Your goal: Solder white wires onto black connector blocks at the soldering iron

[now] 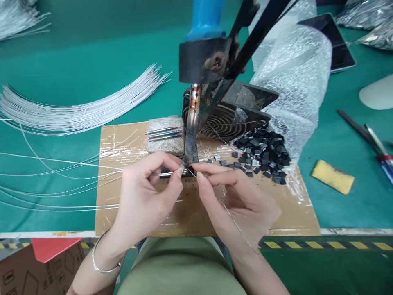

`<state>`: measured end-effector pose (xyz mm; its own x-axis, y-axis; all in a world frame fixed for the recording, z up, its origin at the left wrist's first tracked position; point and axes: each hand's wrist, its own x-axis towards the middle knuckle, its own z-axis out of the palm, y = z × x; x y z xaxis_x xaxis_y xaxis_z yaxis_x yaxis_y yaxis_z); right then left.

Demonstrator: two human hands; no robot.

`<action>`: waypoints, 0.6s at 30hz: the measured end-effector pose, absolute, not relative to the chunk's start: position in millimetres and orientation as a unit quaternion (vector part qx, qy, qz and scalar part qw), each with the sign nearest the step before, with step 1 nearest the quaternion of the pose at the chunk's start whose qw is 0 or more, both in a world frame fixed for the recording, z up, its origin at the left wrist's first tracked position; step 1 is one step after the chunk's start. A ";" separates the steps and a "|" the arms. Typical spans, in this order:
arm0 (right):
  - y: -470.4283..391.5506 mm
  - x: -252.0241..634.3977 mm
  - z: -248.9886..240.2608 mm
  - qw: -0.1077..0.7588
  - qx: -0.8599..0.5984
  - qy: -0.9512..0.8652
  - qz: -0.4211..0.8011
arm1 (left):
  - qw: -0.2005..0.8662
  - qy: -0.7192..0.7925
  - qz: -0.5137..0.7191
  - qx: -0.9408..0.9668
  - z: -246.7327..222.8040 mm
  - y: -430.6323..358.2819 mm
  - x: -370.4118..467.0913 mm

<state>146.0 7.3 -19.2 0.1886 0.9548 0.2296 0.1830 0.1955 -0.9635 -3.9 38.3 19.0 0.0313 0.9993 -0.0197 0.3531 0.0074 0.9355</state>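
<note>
My left hand point(150, 196) pinches the end of a thin white wire point(107, 167) just below the soldering iron tip point(190, 143). Close on its right, my right hand point(236, 196) is closed on a fine solder wire point(235, 221), which trails down over the palm to the wrist. The fingertips of both hands nearly meet at the iron's tip, so the joint between them is partly hidden. The iron's blue handle point(205, 18) is clamped in a black stand point(204, 60). More white wires run leftward from beside my left hand.
Cardboard point(135, 141) covers the work area. Small black parts point(264, 151) lie heaped at right, beside bubble wrap point(294, 82) and a fan point(227, 121). A wire bundle point(80, 112) lies at left. A yellow sponge point(333, 177), a dark tablet point(334, 41) and tools lie far right.
</note>
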 end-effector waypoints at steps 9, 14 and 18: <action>7.3 146.9 -16.8 0.552 -0.535 -0.537 0.347 | 0.414 0.581 0.386 0.586 20.1 36.9 -4.5; 6.8 147.7 -17.1 0.547 -0.535 -0.545 0.343 | 0.412 0.580 0.385 0.588 20.9 37.4 -4.5; 7.0 147.9 -18.8 0.548 -0.535 -0.544 0.344 | 0.419 0.585 0.378 0.583 20.3 38.6 -4.8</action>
